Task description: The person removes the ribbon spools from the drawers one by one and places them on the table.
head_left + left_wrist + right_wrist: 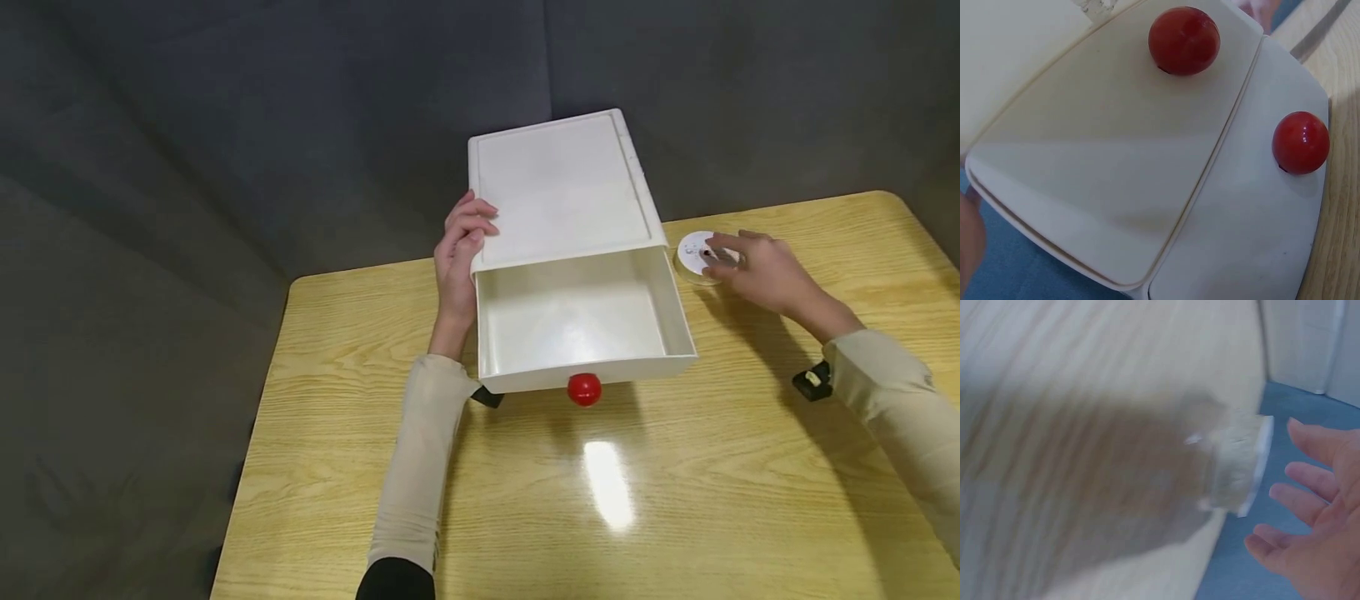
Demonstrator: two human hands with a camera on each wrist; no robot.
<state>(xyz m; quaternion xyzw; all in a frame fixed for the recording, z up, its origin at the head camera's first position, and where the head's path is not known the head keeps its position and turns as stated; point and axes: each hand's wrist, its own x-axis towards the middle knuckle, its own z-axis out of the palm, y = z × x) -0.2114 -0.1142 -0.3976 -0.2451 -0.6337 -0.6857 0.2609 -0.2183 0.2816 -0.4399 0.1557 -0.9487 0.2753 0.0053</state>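
Note:
A white plastic drawer cabinet (558, 183) stands near the back of the table. Its upper drawer (525, 379) is pulled out, showing a bare inside and a red ball knob (584, 389) on the front. My left hand (456, 258) grips the cabinet's left side, fingers bent over the top edge. In the left wrist view a second red knob (1301, 142) sits on the lower front panel. Right of the cabinet is a round clear tub (1235, 465) with a white lid (692, 250). My right hand (772, 271) hovers at it, fingers apart and lightly bent.
The wood-grain table (337, 375) ends at a dark cloth backdrop (337, 125) close behind the cabinet. A small black device (813, 381) is at the right wrist. The drawer front juts toward the near side of the table.

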